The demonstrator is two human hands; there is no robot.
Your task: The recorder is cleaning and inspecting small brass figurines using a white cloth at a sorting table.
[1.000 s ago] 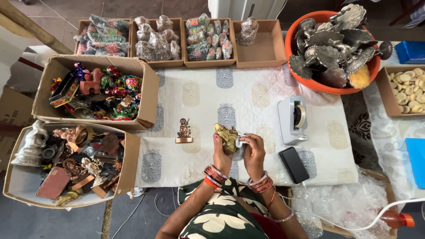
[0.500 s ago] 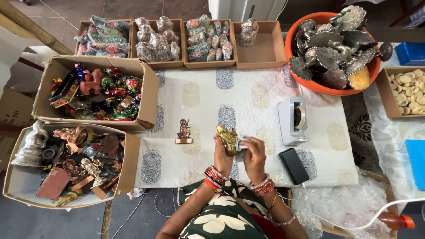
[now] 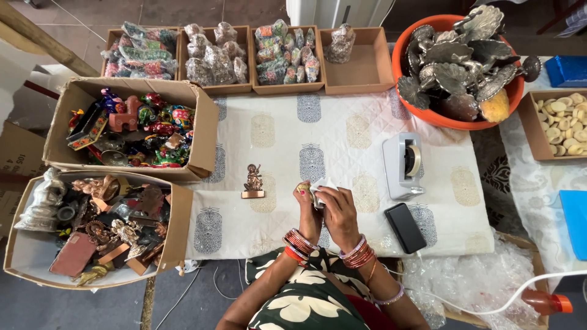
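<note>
Inspector: Your left hand (image 3: 307, 211) is closed around a small golden figurine (image 3: 302, 186), only its top showing above your fingers. It is held just above the patterned cloth (image 3: 342, 131), near your edge of the table.

Operator: And my right?

Inspector: Your right hand (image 3: 337, 211) presses a pale piece of wrapping (image 3: 319, 186) against that figurine, fingers curled over it. The two hands touch.

Operator: What lies about them?

Inspector: Just left of your hands, a copper-coloured statuette (image 3: 253, 181) stands upright on the cloth. To your right lies a black phone (image 3: 405, 227), and beyond it a grey tape dispenser (image 3: 402, 165). Further left, two open cardboard boxes (image 3: 202, 137) hold figurines. At the far edge, four shallow trays (image 3: 367, 70) carry wrapped pieces, beside an orange bowl (image 3: 400, 52) of metal dishes.
</note>
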